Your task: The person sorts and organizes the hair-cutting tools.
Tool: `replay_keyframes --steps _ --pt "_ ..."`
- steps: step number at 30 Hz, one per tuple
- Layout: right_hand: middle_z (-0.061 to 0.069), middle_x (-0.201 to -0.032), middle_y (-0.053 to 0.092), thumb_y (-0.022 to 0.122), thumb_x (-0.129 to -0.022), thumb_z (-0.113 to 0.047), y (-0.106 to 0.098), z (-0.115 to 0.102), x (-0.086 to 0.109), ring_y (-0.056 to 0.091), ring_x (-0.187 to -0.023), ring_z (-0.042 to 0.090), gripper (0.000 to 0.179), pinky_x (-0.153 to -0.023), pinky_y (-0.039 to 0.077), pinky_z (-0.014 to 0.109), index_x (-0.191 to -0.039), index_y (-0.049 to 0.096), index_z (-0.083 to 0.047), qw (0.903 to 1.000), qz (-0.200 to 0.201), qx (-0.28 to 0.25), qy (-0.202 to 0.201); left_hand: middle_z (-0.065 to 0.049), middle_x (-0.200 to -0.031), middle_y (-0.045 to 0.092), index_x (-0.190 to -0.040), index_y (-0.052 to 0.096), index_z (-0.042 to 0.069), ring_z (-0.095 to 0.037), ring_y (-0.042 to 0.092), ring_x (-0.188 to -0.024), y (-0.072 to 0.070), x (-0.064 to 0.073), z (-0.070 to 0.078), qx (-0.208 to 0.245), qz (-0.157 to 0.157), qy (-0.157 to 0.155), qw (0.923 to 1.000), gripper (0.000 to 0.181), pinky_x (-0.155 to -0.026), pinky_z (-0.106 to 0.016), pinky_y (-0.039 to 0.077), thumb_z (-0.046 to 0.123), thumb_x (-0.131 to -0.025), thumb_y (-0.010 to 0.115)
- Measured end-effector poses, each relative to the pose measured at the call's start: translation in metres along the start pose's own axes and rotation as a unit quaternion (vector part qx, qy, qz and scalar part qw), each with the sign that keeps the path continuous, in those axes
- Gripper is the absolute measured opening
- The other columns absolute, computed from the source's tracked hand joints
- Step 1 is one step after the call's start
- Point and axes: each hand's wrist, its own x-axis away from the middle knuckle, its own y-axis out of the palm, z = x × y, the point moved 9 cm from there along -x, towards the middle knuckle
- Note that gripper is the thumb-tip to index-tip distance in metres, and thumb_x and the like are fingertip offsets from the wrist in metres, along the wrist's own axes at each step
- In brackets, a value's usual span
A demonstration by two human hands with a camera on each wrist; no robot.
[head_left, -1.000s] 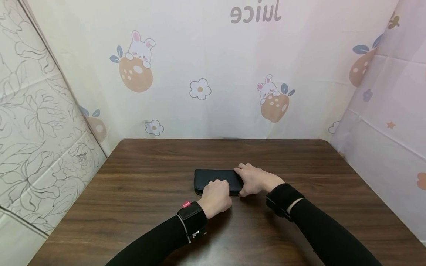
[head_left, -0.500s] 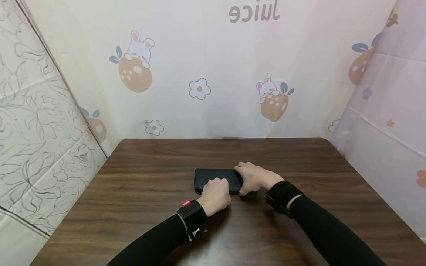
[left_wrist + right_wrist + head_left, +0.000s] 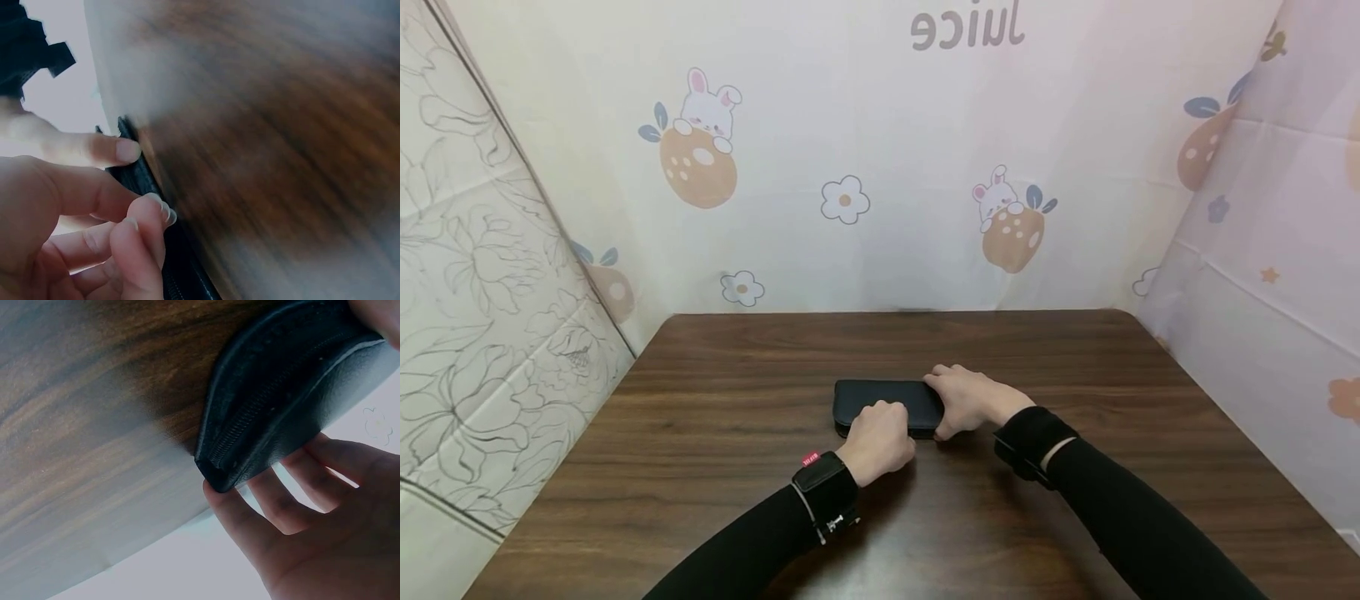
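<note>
A black zip-around wallet [image 3: 867, 397] lies flat on the brown wooden table [image 3: 730, 417]. My right hand [image 3: 967, 398] grips its right end, fingers at the far corner and thumb at the near one. Along that end the zip [image 3: 250, 415] runs with its teeth closed in the right wrist view. At the near long edge my left hand [image 3: 880, 440] has its fingers curled, with thumb and index fingertips [image 3: 150, 212] pinching at the zip edge. Those fingertips hide the zipper pull. In the left wrist view, the right thumb [image 3: 128, 150] presses on the wallet's edge just beyond.
Behind the table hangs a pale curtain [image 3: 850, 125] printed with rabbits, fruit and flowers. Another patterned sheet [image 3: 1285, 250] borders the right side, and a floral panel [image 3: 490, 275] stands at the left. Both wrists wear black bands [image 3: 826, 492].
Both hands and the wallet keep nearly the same places on the table. The head view has shifted slightly, so the whole scene sits a little further left.
</note>
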Motion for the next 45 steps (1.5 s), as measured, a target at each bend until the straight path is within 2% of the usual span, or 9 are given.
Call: replay_keyframes --steps 7,15,20,28,38,45 --pt "0.009 -0.134 0.054 0.089 -0.074 -0.037 0.003 -0.002 0.001 0.052 -0.112 0.027 0.087 -0.088 0.048 0.046 -0.146 0.052 -0.005 1.0 -0.004 -0.002 0.001 -0.001 -0.058 0.049 -0.066 0.06 0.011 -0.017 0.048 -0.049 0.0 0.003 -0.004 0.011 -0.006 -0.01 0.9999 0.023 -0.045 -0.028 0.037 0.01 -0.088 0.067" --pt "0.009 -0.135 0.054 0.089 -0.074 -0.038 0.002 0.001 0.001 0.052 -0.113 0.028 0.087 -0.087 0.048 0.046 -0.146 0.051 -0.006 0.9999 -0.004 0.0 0.01 0.001 -0.055 0.044 -0.062 0.058 0.012 -0.015 0.045 -0.046 -0.002 0.003 -0.004 -0.005 -0.007 -0.005 1.0 0.029 -0.043 -0.027 0.034 0.01 -0.09 0.067" --pt "0.01 -0.137 0.054 0.088 -0.075 -0.038 0.001 0.0 0.001 0.052 -0.116 0.029 0.088 -0.089 0.048 0.047 -0.147 0.05 -0.005 0.9999 -0.006 0.0 0.01 0.001 -0.057 0.048 -0.063 0.059 0.013 -0.016 0.047 -0.049 -0.002 0.003 -0.005 -0.009 -0.011 -0.007 0.9999 0.028 -0.045 -0.027 0.037 0.012 -0.09 0.068" --pt "0.011 -0.141 0.052 0.088 -0.076 -0.038 0.002 0.002 0.002 0.052 -0.122 0.031 0.088 -0.095 0.048 0.05 -0.148 0.049 -0.004 0.9999 -0.01 0.003 0.01 0.0 -0.06 0.05 -0.065 0.059 0.012 -0.016 0.05 -0.053 -0.006 0.006 -0.008 -0.026 0.004 0.001 0.9997 0.024 -0.049 -0.029 0.042 0.009 -0.087 0.068" --pt "0.011 -0.14 0.052 0.087 -0.076 -0.037 0.001 0.0 0.0 0.051 -0.121 0.03 0.086 -0.096 0.048 0.049 -0.147 0.05 -0.004 0.9998 -0.009 0.009 0.013 -0.001 -0.064 0.054 -0.072 0.065 0.011 -0.016 0.055 -0.056 -0.007 0.004 -0.01 -0.047 0.004 0.004 0.9989 0.017 -0.051 -0.03 0.047 0.014 -0.088 0.071" --pt "0.014 -0.146 0.049 0.086 -0.079 -0.035 0.002 -0.001 0.001 0.049 -0.128 0.034 0.087 -0.1 0.046 0.051 -0.15 0.047 -0.003 0.9996 -0.021 0.009 0.014 0.001 -0.058 0.046 -0.064 0.059 0.012 -0.015 0.048 -0.05 -0.008 0.007 -0.012 -0.046 0.012 0.016 0.9987 0.026 -0.046 -0.028 0.04 0.011 -0.088 0.07"
